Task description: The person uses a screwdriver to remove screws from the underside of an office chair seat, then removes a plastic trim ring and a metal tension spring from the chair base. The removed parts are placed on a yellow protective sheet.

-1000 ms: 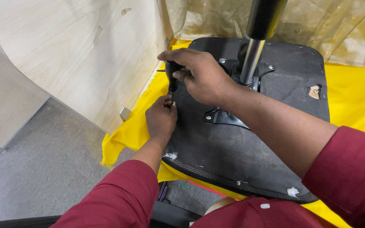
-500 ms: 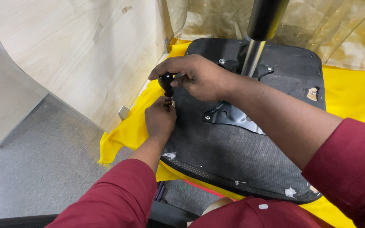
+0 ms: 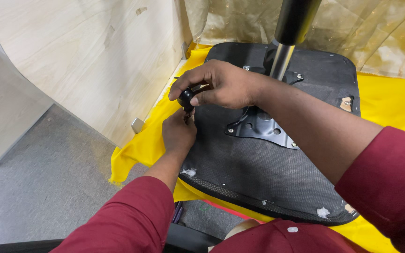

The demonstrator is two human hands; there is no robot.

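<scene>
Two hands: both at the seat base's (image 3: 258, 168) nine o'clock edge.
Right hand (image 3: 221, 86): grip clamped on black knob (image 3: 185, 98).
Left hand (image 3: 178, 133): grip pinched together beneath knob; what it holds, cannot tell.
Risk: knob could slip or tilt off line, pinching left fingers (image 3: 189, 118).

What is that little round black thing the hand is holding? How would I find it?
Start at the big black upturned chair seat lying on the yellow cloth. At its left edge, near the pale wooden panel, the right hand grips a small glossy black ball-shaped knob, just above the left hand. It alone is round and shiny; the seat underside is flat and dull.
</scene>
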